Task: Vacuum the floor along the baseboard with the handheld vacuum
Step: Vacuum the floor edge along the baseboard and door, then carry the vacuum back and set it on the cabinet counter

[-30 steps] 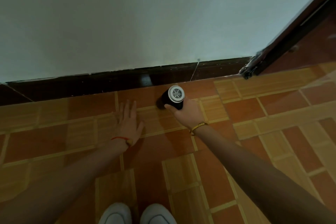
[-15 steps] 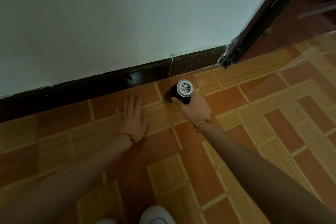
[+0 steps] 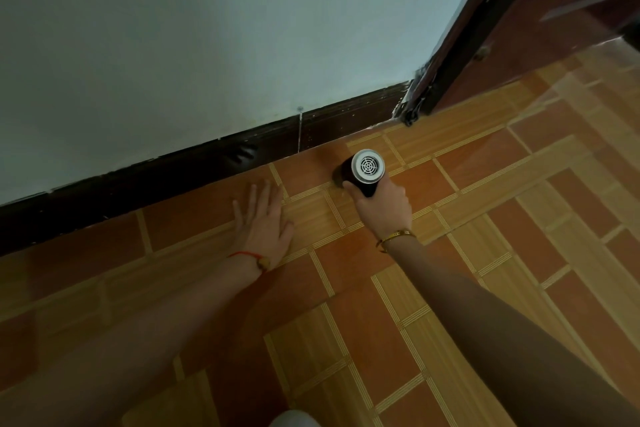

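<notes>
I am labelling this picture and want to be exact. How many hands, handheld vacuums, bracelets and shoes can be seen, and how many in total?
Hands: 2 (left hand, right hand)
Handheld vacuum: 1
Bracelets: 2 (red bracelet, gold bracelet)
Shoe: 1, only partly in view
Total: 6

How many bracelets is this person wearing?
2. A red cord bracelet circles the left wrist; a gold bracelet circles the right wrist, just behind the right hand gripping the handheld vacuum. No others show.

Pale wall (image 3: 207, 45), orange tiled floor (image 3: 519, 253) (dimly lit).
</notes>
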`<action>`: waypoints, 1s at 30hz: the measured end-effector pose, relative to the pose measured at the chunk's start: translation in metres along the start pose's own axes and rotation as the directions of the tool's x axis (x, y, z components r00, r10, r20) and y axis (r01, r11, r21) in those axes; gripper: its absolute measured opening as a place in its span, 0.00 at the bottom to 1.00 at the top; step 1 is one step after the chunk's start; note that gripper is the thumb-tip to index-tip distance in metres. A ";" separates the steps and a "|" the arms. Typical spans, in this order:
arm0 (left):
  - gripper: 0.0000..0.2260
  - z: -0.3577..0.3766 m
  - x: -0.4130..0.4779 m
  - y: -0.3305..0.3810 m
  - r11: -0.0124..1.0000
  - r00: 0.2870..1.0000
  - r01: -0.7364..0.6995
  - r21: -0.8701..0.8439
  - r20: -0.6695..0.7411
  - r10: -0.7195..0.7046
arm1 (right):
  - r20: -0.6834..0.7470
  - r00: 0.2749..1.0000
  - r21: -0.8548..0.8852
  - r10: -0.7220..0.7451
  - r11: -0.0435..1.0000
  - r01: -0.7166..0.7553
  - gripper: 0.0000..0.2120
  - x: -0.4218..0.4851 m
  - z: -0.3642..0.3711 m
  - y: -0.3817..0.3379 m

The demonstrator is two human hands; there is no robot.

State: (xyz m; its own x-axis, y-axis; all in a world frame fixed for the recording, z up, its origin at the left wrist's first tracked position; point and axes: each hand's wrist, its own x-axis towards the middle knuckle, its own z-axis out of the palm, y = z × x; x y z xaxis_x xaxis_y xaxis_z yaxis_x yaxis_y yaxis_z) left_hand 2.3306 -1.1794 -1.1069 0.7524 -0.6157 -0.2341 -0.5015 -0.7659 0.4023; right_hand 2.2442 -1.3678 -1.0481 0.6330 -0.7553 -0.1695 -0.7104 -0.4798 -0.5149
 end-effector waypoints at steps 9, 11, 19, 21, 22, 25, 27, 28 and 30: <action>0.29 -0.002 0.004 0.011 0.999 0.999 -0.023 -0.041 0.048 0.025 | -0.081 0.990 0.027 0.119 0.993 -0.117 0.33 0.025 -0.016 0.006; 0.29 -0.003 0.002 0.009 0.996 0.999 -0.019 -0.089 0.034 0.022 | -0.075 0.986 0.108 0.148 0.984 -0.140 0.35 0.026 -0.015 0.002; 0.25 -0.029 -0.010 0.000 0.891 0.993 0.110 -0.441 0.011 -0.118 | 0.129 0.973 0.554 0.192 0.800 -0.231 0.21 0.017 0.009 -0.014; 0.23 -0.035 -0.011 -0.006 0.870 0.982 0.185 -0.457 0.058 -0.178 | 0.261 0.944 0.631 0.202 0.704 -0.325 0.20 0.010 0.010 -0.019; 0.22 -0.039 -0.012 -0.008 0.853 0.974 0.225 -0.471 0.093 -0.206 | 0.337 0.923 0.661 0.187 0.651 -0.373 0.19 0.007 0.010 -0.020; 0.25 -0.050 -0.018 -0.011 0.689 0.934 0.357 -0.631 0.230 -0.273 | 0.531 0.844 0.679 0.079 0.557 -0.479 0.21 -0.005 0.013 -0.024; 0.28 -0.057 -0.022 -0.011 0.513 0.900 0.433 -0.741 0.323 -0.294 | 0.622 0.783 0.659 -0.014 0.549 -0.514 0.19 -0.015 0.016 -0.030; 0.28 -0.059 -0.023 -0.012 0.412 0.883 0.461 -0.786 0.359 -0.302 | 0.653 0.757 0.647 -0.041 0.550 -0.528 0.19 -0.020 0.018 -0.033; 0.24 -0.063 -0.026 -0.013 0.167 0.850 0.488 -0.857 0.423 -0.312 | 0.699 0.712 0.623 -0.072 0.551 -0.556 0.19 -0.028 0.024 -0.040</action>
State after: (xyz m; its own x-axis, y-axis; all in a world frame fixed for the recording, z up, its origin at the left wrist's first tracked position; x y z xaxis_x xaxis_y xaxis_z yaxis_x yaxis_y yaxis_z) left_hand 2.3449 -1.1415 -1.0501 0.6157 -0.3629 -0.6994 0.6494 -0.2691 0.7113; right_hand 2.2626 -1.3170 -1.0425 0.7165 -0.1913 -0.6708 -0.5514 0.4337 -0.7126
